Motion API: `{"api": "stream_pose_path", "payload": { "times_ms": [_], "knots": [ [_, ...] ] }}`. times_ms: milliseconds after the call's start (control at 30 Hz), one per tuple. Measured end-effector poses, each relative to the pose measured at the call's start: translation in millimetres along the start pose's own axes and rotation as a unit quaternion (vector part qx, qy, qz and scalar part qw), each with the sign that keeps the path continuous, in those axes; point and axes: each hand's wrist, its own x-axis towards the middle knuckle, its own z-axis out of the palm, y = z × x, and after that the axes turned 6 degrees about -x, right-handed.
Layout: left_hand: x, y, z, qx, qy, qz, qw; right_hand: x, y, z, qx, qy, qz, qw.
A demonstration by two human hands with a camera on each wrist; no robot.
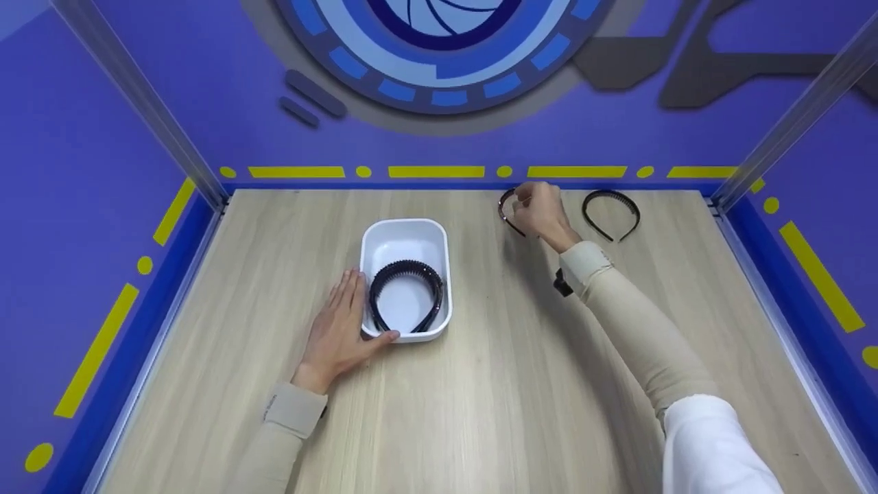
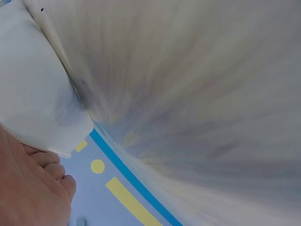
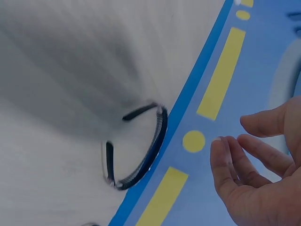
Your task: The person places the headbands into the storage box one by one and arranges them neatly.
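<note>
My left hand [image 1: 341, 334] rests against a white plastic box [image 1: 405, 232], fingers laid along its left wall and thumb at the front rim. Black toothed headbands [image 1: 405, 266] lie stacked in the box; their number is hard to tell. In the left wrist view, the box [image 2: 42, 80] fills the upper left, fingertips at its edge. My right hand [image 1: 545, 211] is over a dark headband [image 1: 503, 214] near the back wall, partly covering it. The right wrist view shows this hand [image 3: 263, 165] with a gap between thumb and fingers, apart from the headband [image 3: 159, 141].
Another black toothed headband [image 1: 637, 214] lies on the wooden table [image 1: 480, 398], right of my right hand. Blue-purple panels with yellow marks close off the back [image 1: 466, 151], left and right sides.
</note>
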Motion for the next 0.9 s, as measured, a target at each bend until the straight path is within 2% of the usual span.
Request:
{"api": "stream_pose_path", "payload": {
  "times_ms": [367, 600, 900],
  "knots": [
    [0.3, 0.7, 0.1, 0.000, 0.012, 0.008, 0.9999, 21.9, 26.7, -8.4, -0.021, 0.007, 0.028, 0.999],
    [-2.4, -1.1, 0.7, -0.010, 0.025, 0.013, 0.9996, 29.4, 42.0, -6.9, -0.004, 0.005, 0.050, 0.999],
    [-0.1, 1.2, -0.2, -0.015, 0.016, 0.003, 0.9997, 33.5, 75.9, -35.3, -0.001, 0.013, 0.091, 0.996]
  ]
}}
